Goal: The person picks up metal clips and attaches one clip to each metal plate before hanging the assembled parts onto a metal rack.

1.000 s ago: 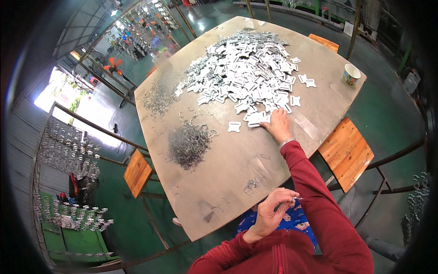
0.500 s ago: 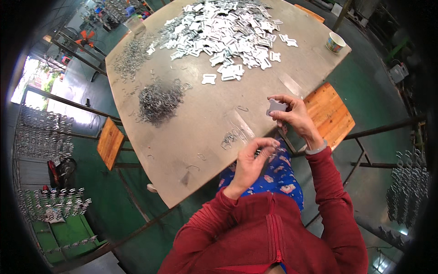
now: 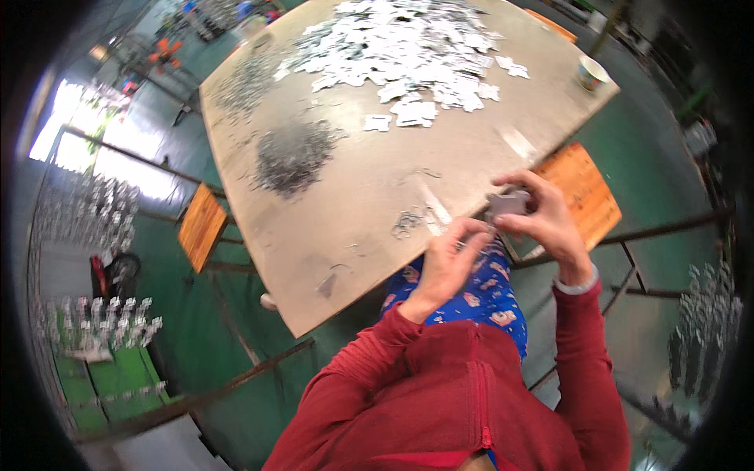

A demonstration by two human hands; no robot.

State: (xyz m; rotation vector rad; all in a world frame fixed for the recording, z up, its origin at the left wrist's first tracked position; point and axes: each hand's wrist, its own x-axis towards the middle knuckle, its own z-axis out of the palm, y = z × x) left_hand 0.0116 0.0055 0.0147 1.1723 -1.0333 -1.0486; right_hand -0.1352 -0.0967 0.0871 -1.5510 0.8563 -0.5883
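Across the brown tabletop (image 3: 369, 169), plenty left lying loose. Off to the left, well apart, hanging rows (image 3: 86, 208) of metal pieces, perhaps work already done, though too blurred to judge. At the far side, a broad heap of plates (image 3: 400, 55), big enough to suggest most of the handling as yet undone. Nearer the left edge, a dark pile of hooks (image 3: 294, 157), likewise plentiful, with a finer scatter (image 3: 247, 86) beyond. By the near edge, both hands raised: at the left hand (image 3: 449, 265), thumb and fingers drawn together just beside the plate, any hook in that pinch impossible to tell; in the right hand (image 3: 547, 213), gripped between thumb and fingers, one grey plate (image 3: 510, 203), apparently only partway through handling. Near the left hand, a small clump (image 3: 407, 224) of hooks, also left over.
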